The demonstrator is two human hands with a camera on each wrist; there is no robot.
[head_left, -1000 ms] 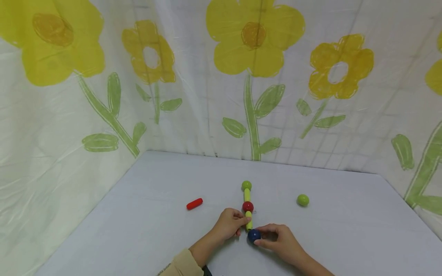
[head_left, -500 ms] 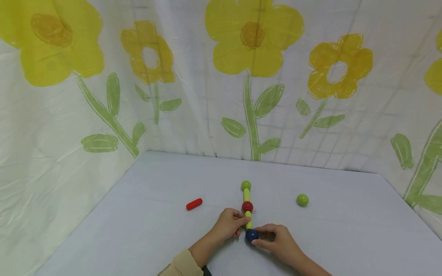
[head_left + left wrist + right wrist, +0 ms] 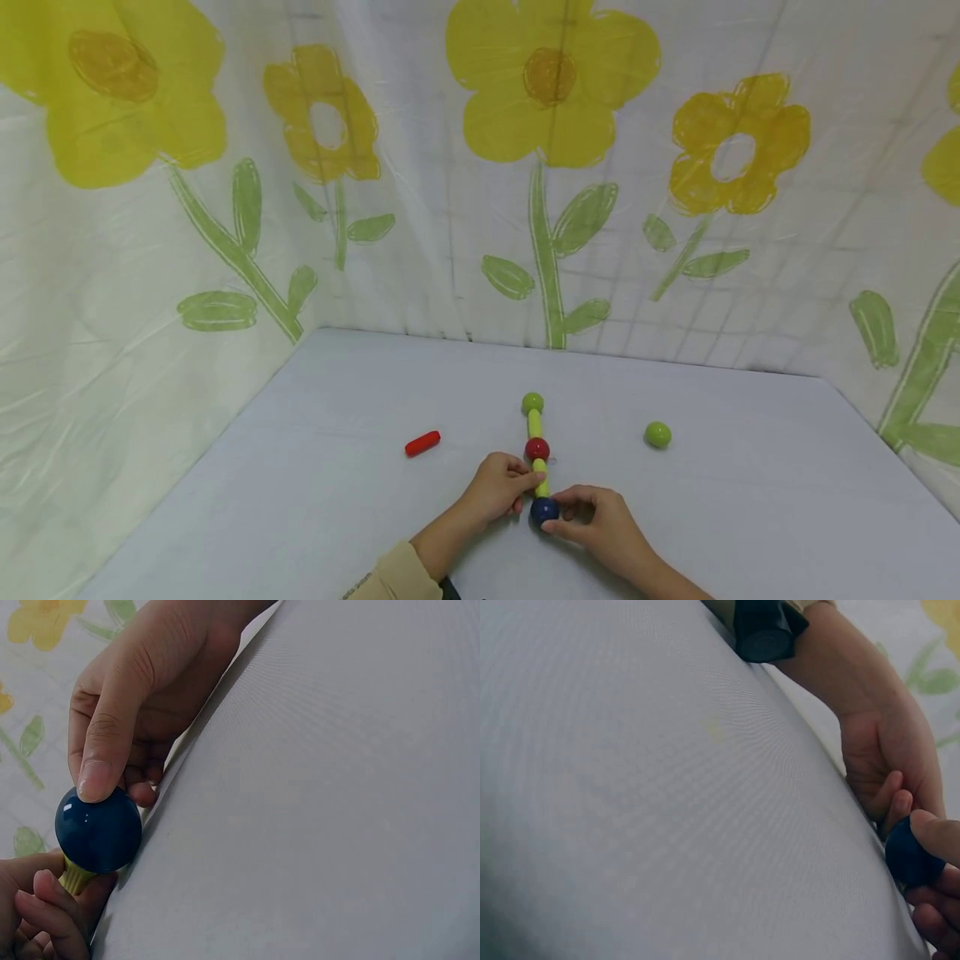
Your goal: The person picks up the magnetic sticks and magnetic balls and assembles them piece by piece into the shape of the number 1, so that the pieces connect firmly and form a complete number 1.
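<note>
A line of toy pieces runs toward me on the table: a green ball [image 3: 533,402], a yellow-green rod [image 3: 535,424], a red ball [image 3: 537,449], a second yellow-green rod [image 3: 541,487] and a dark blue ball [image 3: 544,512]. My left hand [image 3: 495,489] pinches the second rod between thumb and fingers. From the right, my right hand [image 3: 606,527] grips the blue ball by thumb and fingertips. The left wrist view shows the blue ball [image 3: 97,829] right against the rod's ribbed end [image 3: 77,876]. Most of the ball [image 3: 911,855] is covered by fingers in the right wrist view.
A red rod [image 3: 423,443] lies on the white table [image 3: 337,500] to the left of the line. Off to the right sits another green ball [image 3: 657,434]. A curtain with painted flowers [image 3: 420,250] hangs behind the table's far edge.
My right hand has moved the blue ball slightly left, up to the near end of the second rod. The gap between them has closed. My left hand stays in place on the rod.
</note>
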